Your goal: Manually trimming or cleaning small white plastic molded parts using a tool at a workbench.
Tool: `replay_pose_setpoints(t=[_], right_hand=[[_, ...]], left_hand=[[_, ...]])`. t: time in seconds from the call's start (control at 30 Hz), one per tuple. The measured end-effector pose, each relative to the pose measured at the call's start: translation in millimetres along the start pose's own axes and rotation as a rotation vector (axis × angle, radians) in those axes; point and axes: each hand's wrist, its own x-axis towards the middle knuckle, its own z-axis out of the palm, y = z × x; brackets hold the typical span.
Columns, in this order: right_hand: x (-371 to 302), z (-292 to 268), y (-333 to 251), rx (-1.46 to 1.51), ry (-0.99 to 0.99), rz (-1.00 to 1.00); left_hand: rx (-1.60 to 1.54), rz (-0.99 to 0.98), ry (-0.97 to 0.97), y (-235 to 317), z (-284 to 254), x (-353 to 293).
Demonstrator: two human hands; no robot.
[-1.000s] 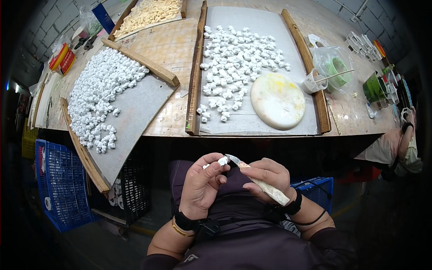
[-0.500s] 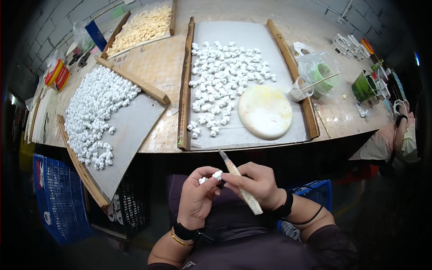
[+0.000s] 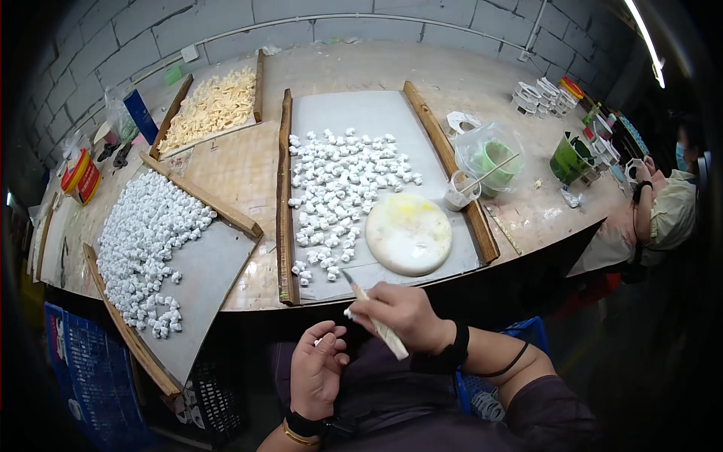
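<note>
My right hand [image 3: 410,316] grips a small knife [image 3: 388,339] with a pale, wrapped handle, its narrow blade pointing up and away from me. A small white piece [image 3: 349,313] shows at the fingertips of that same hand. Lower and to the left, my left hand [image 3: 316,377] is curled, with a bit of white showing between thumb and fingers. Beyond my hands lies a grey board [image 3: 331,113] with wooden side rails, spread with many knobbly white pieces [image 3: 339,177]. A round, yellow-stained white slab [image 3: 410,233] rests on the board's near right part.
To the left, a tilted board [image 3: 203,290] carries a dense heap of white pieces [image 3: 143,248]. Cream pieces [image 3: 215,105] fill a tray at the back. Right of the middle board stand a small cup [image 3: 459,192] with a stick and a green container [image 3: 568,160]. Another person [image 3: 666,211] sits far right.
My hands have drawn apart; the right moved toward the board with the knife and a white piece, while the left stayed low. The view has tilted up, showing more wall.
</note>
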Motion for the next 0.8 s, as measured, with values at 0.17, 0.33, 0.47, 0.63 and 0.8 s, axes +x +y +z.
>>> replay_pose_setpoints(t=[0.17,0.33,0.47,0.63,0.8], right_hand=[[27,-25,44,-0.076,0.122,0.107],[72,-75,92,-0.300,0.069,0.086],[137,-114,128,-0.445,0.041,0.086],[184,-102,185,-0.614,-0.103,0.222],[180,-66,223,-0.823,-0.417,0.510]], left_hand=[[-0.014,0.011,0.120,0,-9,0],[-0.064,-0.031,0.019,3,-16,5],[-0.069,-0.037,-0.001,3,-12,8],[-0.080,-0.002,0.015,9,-12,6],[-0.075,0.011,0.020,20,-17,1]])
